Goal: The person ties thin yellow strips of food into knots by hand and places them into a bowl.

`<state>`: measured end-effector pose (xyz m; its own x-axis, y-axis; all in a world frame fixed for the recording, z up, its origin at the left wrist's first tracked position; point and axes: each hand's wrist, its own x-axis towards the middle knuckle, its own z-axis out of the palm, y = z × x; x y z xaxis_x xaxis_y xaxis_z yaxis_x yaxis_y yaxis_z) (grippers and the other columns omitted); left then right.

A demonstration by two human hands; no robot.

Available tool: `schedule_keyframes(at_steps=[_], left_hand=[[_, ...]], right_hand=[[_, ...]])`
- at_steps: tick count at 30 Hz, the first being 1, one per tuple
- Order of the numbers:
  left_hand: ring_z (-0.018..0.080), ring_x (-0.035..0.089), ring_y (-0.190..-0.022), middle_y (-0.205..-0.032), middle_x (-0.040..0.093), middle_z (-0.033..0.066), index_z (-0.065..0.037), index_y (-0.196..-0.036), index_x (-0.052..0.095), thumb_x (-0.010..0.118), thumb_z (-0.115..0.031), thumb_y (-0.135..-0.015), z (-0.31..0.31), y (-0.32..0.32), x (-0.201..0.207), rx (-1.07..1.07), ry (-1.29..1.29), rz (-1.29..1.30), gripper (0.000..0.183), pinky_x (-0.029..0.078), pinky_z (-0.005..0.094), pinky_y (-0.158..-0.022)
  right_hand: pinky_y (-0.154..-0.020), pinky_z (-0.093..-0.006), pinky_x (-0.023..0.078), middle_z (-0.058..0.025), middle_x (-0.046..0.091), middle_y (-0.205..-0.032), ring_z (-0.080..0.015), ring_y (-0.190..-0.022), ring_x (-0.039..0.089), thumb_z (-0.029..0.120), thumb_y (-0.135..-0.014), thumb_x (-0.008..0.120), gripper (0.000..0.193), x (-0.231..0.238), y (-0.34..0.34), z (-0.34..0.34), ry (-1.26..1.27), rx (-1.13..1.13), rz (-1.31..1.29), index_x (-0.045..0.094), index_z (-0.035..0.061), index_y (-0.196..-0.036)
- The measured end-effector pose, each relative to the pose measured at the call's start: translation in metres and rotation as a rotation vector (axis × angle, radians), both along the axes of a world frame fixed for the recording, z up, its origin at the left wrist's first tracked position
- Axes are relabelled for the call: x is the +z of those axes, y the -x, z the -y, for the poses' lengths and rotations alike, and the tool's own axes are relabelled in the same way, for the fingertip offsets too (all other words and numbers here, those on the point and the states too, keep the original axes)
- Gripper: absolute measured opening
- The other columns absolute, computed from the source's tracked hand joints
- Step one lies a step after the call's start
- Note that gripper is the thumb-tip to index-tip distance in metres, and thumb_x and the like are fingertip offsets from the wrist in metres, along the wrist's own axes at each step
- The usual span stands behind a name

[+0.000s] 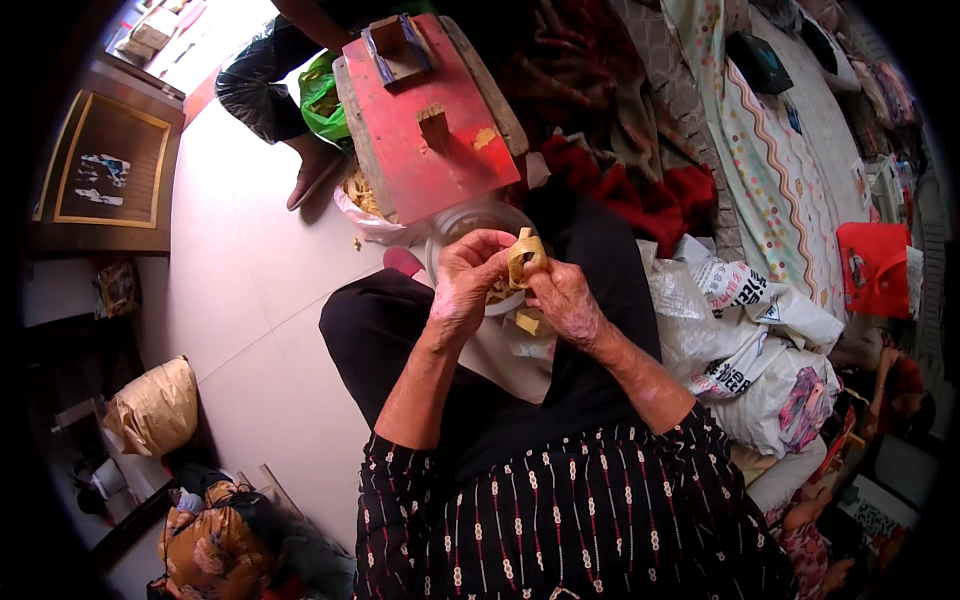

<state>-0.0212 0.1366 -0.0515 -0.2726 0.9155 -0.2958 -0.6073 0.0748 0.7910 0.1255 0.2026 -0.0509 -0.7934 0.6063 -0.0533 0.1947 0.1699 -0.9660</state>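
Observation:
Between my two hands, above my lap, is a small tan ring-shaped piece of folded strip with a dark opening. My left hand pinches its left side with thumb and fingers. On its lower right, the fingers of my right hand grip the same piece. Directly beneath stands a white round bucket with tan pieces inside, partly hidden by my hands. A yellowish block-like piece lies just below the bucket, near a clear plastic wrap.
Ahead stands a red-topped bench bearing a wooden block and a box-like wooden frame. A bag of tan strips sits beside it, near another person's leg. White printed sacks and a bed are at right.

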Motion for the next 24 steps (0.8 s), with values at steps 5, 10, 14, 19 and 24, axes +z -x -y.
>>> schedule_keyframes(at_steps=[5, 10, 14, 19, 24], left_hand=[[0.0081, 0.057, -0.074, -0.085, 0.06, 0.003, 0.003, -0.092, 0.064, 0.065, -0.014, -0.084, 0.004, 0.005, 0.003, -0.106, -0.061, 0.06, 0.019, 0.047, 0.02, -0.067], [0.0116, 0.056, -0.086, -0.094, 0.06, 0.0044, 0.005, -0.1, 0.063, 0.061, -0.004, -0.082, 0.004, 0.006, 0.01, -0.166, -0.175, -0.201, 0.02, 0.044, 0.0245, -0.078], [0.0123, 0.055, -0.091, -0.102, 0.058, 0.0047, 0.005, -0.096, 0.064, 0.06, -0.004, -0.083, 0.003, 0.002, 0.0, -0.102, -0.139, -0.17, 0.016, 0.044, 0.0239, -0.08], [0.0133, 0.052, -0.097, -0.112, 0.052, 0.007, 0.005, -0.096, 0.064, 0.059, -0.009, -0.086, 0.002, -0.002, -0.004, -0.056, -0.196, 0.022, 0.018, 0.041, 0.0263, -0.085], [0.014, 0.051, -0.099, -0.116, 0.05, 0.0073, 0.004, -0.095, 0.064, 0.06, -0.01, -0.084, 0.003, -0.003, 0.007, -0.153, -0.174, 0.221, 0.018, 0.039, 0.0267, -0.088]], right_hand=[[-0.067, -0.0248, 0.051, -0.0055, 0.059, -0.089, -0.0098, -0.078, 0.057, 0.022, -0.094, 0.044, 0.029, 0.01, 0.002, 0.001, 0.373, -0.086, 0.1, 0.055, -0.0029, -0.106], [-0.062, -0.0228, 0.048, -0.0025, 0.057, -0.085, -0.0081, -0.075, 0.055, 0.021, -0.095, 0.045, 0.026, 0.006, -0.004, -0.003, 0.423, -0.034, 0.077, 0.055, -0.0024, -0.103], [-0.06, -0.0252, 0.047, -0.006, 0.055, -0.084, -0.0135, -0.073, 0.055, 0.013, -0.089, 0.049, 0.021, -0.006, -0.005, -0.002, -0.109, 0.044, -0.045, 0.055, -0.0017, -0.102], [-0.067, -0.0319, 0.051, -0.016, 0.058, -0.088, -0.0288, -0.08, 0.062, 0.001, -0.083, 0.055, 0.027, 0.008, -0.003, -0.004, 0.048, -0.014, -0.059, 0.053, 0.001, -0.11], [-0.061, -0.0328, 0.05, -0.0169, 0.059, -0.081, -0.0279, -0.072, 0.063, 0.013, -0.092, 0.047, 0.021, 0.015, 0.0, -0.002, 0.335, -0.151, -0.062, 0.053, -0.0032, -0.104]])
